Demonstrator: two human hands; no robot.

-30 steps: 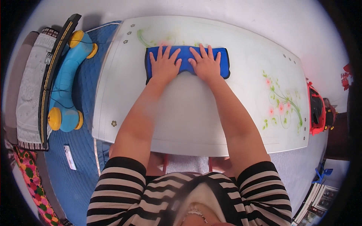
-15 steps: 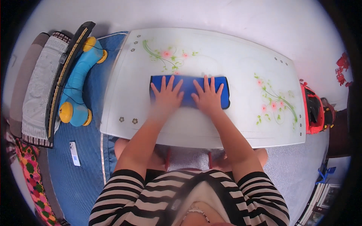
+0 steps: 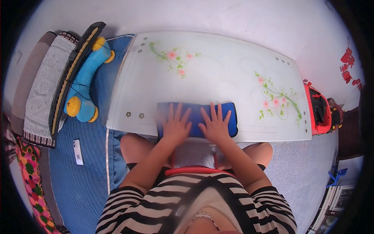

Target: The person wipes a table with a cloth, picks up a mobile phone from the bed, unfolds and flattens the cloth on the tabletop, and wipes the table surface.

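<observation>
A flat blue fabric piece with black edging [image 3: 196,113] lies at the near edge of the white table [image 3: 230,58]; whether it is a folded cloth or a pouch I cannot tell. My left hand [image 3: 177,128] rests on its left part, palm down with the fingers spread. On its right part, my right hand [image 3: 216,128] lies flat too, fingers apart and pointing away from me. The left end of the fabric is blurred, and both palms cover part of it.
Pink flowers [image 3: 276,102] are printed on the tabletop. To the left, a blue quilted bed [image 3: 62,167] holds a phone [image 3: 78,152], a blue and yellow toy [image 3: 83,80] and a long black bar [image 3: 72,76]. A red container [image 3: 317,111] stands past the table's right edge.
Both my hands and the blue fabric piece have come toward me, from mid-table to the near edge. My fingers stay spread on it.
</observation>
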